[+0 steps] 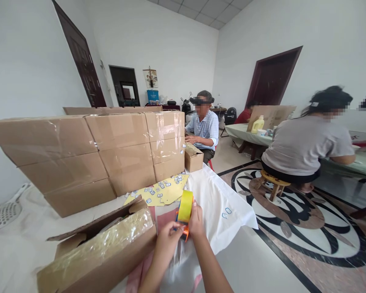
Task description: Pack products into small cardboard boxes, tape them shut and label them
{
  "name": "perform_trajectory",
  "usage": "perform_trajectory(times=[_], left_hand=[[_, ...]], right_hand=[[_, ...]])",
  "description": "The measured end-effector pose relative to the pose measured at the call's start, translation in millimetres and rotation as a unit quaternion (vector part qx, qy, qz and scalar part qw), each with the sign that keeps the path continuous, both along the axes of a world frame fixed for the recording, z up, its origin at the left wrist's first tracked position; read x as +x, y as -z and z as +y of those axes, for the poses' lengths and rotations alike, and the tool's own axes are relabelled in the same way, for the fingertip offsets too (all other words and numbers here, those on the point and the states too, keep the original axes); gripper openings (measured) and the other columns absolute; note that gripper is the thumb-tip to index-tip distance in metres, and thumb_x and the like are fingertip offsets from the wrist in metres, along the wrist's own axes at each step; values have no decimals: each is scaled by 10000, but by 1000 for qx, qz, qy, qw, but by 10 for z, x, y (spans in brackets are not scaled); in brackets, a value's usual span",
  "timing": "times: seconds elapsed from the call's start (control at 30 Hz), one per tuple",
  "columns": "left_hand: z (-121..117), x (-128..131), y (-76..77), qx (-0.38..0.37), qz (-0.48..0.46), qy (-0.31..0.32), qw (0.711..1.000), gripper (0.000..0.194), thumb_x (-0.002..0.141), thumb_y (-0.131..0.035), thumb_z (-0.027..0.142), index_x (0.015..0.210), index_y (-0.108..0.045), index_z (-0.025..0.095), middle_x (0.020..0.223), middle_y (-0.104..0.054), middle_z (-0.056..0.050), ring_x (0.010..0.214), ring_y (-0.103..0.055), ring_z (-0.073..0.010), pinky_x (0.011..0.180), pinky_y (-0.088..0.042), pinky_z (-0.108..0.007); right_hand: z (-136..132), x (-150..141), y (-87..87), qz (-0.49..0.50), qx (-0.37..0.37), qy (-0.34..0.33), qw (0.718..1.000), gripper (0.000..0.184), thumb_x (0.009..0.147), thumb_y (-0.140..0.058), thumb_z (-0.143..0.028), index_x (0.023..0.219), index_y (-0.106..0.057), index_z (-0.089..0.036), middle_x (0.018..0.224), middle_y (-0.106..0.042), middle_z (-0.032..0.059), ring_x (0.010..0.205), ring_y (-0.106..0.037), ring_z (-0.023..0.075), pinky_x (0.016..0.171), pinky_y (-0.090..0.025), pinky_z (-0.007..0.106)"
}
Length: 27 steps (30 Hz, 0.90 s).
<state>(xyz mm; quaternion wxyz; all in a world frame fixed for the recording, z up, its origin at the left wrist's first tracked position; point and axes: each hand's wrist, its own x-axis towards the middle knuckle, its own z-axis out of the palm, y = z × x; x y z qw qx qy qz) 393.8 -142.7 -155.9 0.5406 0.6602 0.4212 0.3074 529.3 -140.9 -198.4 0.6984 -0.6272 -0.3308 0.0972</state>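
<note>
In front of me a tape dispenser point(186, 206) with a thick yellow roll and orange and blue parts is held up over the table. My right hand point(196, 219) is wrapped around the roll's right side. At the orange end, my left hand point(171, 236) pinches with thumb and finger; whether it has the loose tape end or the dispenser's edge is too small to tell. To the left of my hands lies a long cardboard box point(110, 248), its top flaps partly raised and clear tape along its side. What is inside it is mostly hidden.
Taped cartons point(122, 154) are stacked like a wall across the table. A yellow sheet with small stickers point(158, 189) lies before them, and a small carton point(193, 158) stands at their right end. A co-worker point(203, 126) sits beyond; another person point(301, 142) sits at right on a stool.
</note>
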Motion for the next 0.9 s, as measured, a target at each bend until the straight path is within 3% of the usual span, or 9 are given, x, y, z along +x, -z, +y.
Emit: perform_trajectory(times=[0.1, 0.27, 0.47, 0.73, 0.9], left_hand=[[-21, -51, -111, 10, -2, -2, 1000, 407, 752, -570, 580, 787, -661, 184, 797, -729, -78, 730, -643, -219, 685, -461, -312], [-13, -129, -210, 53, 51, 5, 997, 348, 733, -618, 521, 710, -703, 184, 685, -693, -54, 660, -584, -213, 646, -395, -317], [-176, -197, -224, 66, 81, -16, 994, 319, 817, -587, 482, 781, -737, 203, 708, -676, -30, 692, -584, -203, 671, -384, -310], [-390, -421, -25, 59, 79, -34, 995, 246, 806, -613, 420, 673, -627, 213, 763, -648, -22, 763, -583, -184, 754, -418, -308], [-450, -515, 76, -40, 44, 10, 998, 328, 816, -583, 514, 725, -629, 202, 669, -664, -21, 550, -555, -146, 536, -423, -269]], right_hand=[[-8, -5, -57, -5, 2, -5, 1000, 686, 904, -315, -860, 717, -593, -261, 699, -590, 54, 751, -601, 255, 787, -511, 414], [-32, -31, -146, -5, 20, -2, 1000, 692, 895, -324, -872, 668, -546, -257, 646, -560, 30, 687, -568, 230, 750, -497, 395], [-17, -48, -177, 15, 21, -35, 999, 624, 955, -328, -780, 634, -452, -259, 579, -470, -4, 558, -465, 184, 533, -402, 329], [44, -1, -164, 50, 14, -76, 996, 588, 961, -369, -731, 630, -427, -249, 565, -430, -19, 540, -405, 152, 493, -334, 306], [31, -29, -239, 95, 6, -79, 992, 567, 917, -447, -732, 623, -452, -247, 544, -474, -3, 586, -503, 178, 503, -396, 298]])
